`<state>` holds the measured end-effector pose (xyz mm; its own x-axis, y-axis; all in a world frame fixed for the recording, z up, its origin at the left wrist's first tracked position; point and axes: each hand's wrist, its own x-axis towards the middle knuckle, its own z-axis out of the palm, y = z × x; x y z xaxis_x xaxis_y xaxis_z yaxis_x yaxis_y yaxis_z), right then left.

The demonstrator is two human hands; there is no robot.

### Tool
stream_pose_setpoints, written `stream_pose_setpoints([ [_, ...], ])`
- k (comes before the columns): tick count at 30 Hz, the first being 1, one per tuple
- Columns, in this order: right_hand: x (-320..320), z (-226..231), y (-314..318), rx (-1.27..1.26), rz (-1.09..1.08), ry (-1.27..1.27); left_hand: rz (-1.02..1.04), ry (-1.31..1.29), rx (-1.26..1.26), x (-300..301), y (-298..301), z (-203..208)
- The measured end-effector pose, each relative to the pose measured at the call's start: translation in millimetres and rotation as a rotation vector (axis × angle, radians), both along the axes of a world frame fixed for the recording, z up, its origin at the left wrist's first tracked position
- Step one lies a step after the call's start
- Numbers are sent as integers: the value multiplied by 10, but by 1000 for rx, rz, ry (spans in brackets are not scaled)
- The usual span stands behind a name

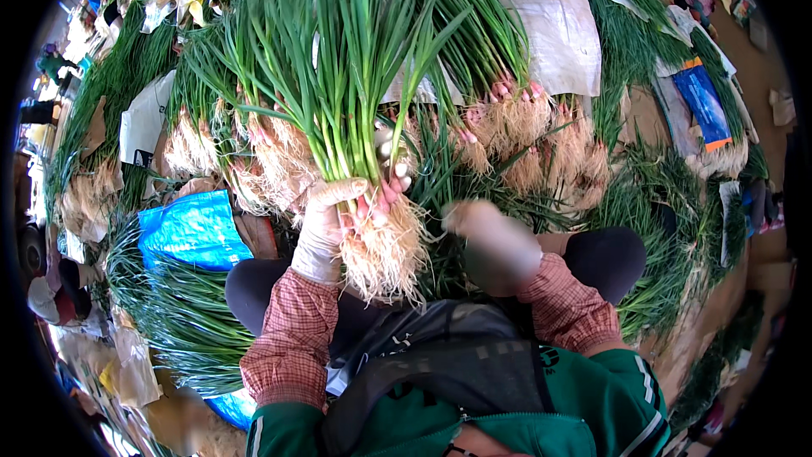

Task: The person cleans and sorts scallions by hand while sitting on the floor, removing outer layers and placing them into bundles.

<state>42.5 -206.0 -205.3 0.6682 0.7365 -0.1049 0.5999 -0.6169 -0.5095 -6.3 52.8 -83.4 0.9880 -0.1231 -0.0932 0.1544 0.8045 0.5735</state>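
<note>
Left hand (326, 224) grips green onion bunch (355, 118); right hand (495, 241) blurred.

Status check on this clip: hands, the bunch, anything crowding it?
Left hand gripping green onion bunch above its roots, leaves up. Right hand blurred, apart from the bunch, grip unclear. More onion bundles piled close behind.

pale worn glove on the left hand (326, 224), red checked sleeve covers over a green jacket, dark apron
</note>
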Motion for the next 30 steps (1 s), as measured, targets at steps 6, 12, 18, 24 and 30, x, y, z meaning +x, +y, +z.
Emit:
stream_pose_setpoints([
  [6, 989, 228, 150, -55, -563, -137, -131, -10, -126, 180, -34, -329],
  [12, 920, 862, -125, 1202, -888, 827, 82, -79, -263, 81, -120, -138],
  [18, 325, 976, 283, 388, -453, 73, -91, 50, 12, 140, -216, -341],
  [24, 541, 793, 533, 564, -593, 671, -71, 93, 127, 89, -280, -222],
  [30, 376, 598, 1024, 1184, -700, 1240, -11, 69, 182, 104, -278, -427],
])
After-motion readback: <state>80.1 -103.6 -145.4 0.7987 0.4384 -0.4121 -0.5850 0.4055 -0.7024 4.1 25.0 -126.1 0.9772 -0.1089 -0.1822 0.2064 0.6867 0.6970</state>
